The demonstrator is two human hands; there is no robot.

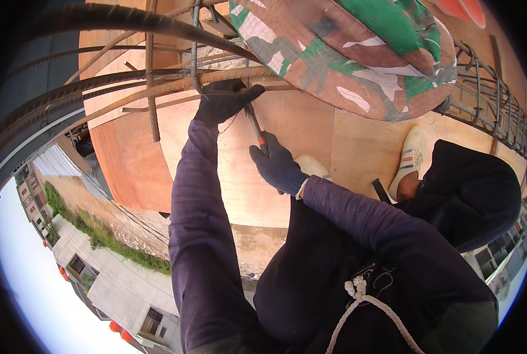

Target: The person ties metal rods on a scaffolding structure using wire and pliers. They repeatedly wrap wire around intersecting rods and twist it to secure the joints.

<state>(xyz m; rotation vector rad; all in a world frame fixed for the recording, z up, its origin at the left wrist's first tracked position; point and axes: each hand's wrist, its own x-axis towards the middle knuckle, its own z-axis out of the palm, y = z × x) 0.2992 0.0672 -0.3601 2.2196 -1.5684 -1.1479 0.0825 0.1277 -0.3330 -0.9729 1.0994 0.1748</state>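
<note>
My right hand [278, 166], in a dark blue-grey knit glove with a white cuff, is closed around the orange-red grip of a hand tool with a narrow metal shaft [254, 121]. The tool slants up and left to my other hand; its tip is hard to make out. My left hand [223, 101], in a black glove, is closed beside a bent steel stirrup [195, 53] and long ribbed rebars [175, 88], thumb pointing right. A thin wire [230, 125] hangs in a curve below it. What its fingers grip is hidden.
A camouflage brimmed hat [346, 65] covers the upper right. Behind it stands a rebar cage [482, 94]. Plywood sheets [299, 130] lie beneath my hands, and my white shoe [414, 150] rests on them. Beyond the plywood edge at left, buildings [116, 265] appear far below.
</note>
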